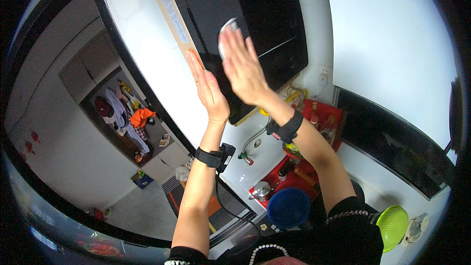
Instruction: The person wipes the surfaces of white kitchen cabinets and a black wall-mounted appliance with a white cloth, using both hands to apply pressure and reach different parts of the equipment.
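My right hand (243,62), slightly blurred, is over the glossy black front of a wall-mounted appliance (272,7), perhaps a water heater. Under its fingers is a white cloth or pad (222,46), mostly hidden by the hand. Flat along the appliance's pale side, near a sticker (174,16) with writing, lies my left hand (209,92), its fingers stretched out. A thin orange strip shows beside those fingertips; I cannot tell whether it is an object or a reflection. Both wrists wear black straps, the left one carrying a small black device (227,157).
A hose and tap (245,157) are on the white wall below the appliance, near a wall socket (323,75). Bottles stand on a red surface (331,112). Lower down are a kettle (262,189), a blue round item (289,208) and a green basket (393,228). A black-framed opening (147,116) is at left.
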A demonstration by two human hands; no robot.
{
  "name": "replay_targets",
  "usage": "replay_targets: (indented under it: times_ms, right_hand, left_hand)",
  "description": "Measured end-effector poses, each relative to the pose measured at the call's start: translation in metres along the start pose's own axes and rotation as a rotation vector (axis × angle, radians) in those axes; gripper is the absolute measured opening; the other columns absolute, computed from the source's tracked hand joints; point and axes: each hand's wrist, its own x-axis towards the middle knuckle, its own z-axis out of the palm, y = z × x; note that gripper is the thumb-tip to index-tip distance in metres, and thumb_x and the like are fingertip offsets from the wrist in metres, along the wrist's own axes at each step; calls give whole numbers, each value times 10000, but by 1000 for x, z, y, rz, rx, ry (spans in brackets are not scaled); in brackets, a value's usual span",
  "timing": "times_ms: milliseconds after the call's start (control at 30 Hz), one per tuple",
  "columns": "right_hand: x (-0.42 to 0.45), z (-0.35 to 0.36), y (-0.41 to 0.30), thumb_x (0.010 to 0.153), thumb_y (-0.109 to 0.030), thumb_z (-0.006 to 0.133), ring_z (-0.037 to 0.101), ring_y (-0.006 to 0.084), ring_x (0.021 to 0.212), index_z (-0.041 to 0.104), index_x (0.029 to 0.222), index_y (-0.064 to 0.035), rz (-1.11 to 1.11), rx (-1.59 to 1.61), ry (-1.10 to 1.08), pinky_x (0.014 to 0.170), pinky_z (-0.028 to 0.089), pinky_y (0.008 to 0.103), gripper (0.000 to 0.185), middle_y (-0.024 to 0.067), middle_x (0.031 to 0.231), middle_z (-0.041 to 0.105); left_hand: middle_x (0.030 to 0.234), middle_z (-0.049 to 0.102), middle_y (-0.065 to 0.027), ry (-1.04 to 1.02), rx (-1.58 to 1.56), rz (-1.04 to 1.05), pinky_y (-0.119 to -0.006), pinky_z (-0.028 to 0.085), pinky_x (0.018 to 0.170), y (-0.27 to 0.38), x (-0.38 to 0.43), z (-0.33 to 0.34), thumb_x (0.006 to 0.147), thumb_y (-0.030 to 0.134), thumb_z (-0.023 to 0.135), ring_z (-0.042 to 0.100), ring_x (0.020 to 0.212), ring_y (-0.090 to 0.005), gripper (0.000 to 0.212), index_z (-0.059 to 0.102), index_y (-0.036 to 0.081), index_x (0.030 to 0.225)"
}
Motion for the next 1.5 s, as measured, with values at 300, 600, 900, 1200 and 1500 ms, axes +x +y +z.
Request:
replay_targets:
  times_ms: [300,600,900,1200,1500]
  right_hand:
    - [25,-7,-16,968,-331,323,198,303,1399,251,1467,-161,-203,9,-37,1137,77,507,532,50,1527,213]
    - [60,-23,77,988,-401,109,85,286,1422,146,1485,-165,71,-102,180,1144,-10,495,551,45,1544,131]
    - [54,-44,175,990,-405,80,27,277,1428,117,1488,-152,377,-48,238,1145,-26,475,560,69,1549,92]
    - [51,-51,205,972,-496,50,-31,305,1424,43,1490,-129,563,72,224,1145,-16,474,635,87,1553,34]
    - [86,-28,102,994,-377,108,42,316,1423,84,1480,-67,221,-89,189,1146,13,468,577,127,1545,81]
  left_hand:
    - [1517,189,-183,8,-155,-93,-351,113,1138,9,-2,8,1003,245,277,157,1412,-281,518,221,-29,1438]
    - [1525,170,-161,0,110,32,-346,93,1142,17,2,7,1010,216,235,138,1417,-262,509,166,-24,1454]
    - [1526,171,-154,-3,163,46,-343,77,1146,11,-1,9,1007,246,224,133,1418,-259,519,181,-16,1453]
    - [1523,184,-144,19,95,55,-346,68,1149,3,-1,8,1010,287,240,131,1417,-254,529,199,3,1454]
    - [1533,155,-138,15,76,30,-336,86,1148,5,2,3,1009,233,240,121,1420,-243,514,161,0,1461]
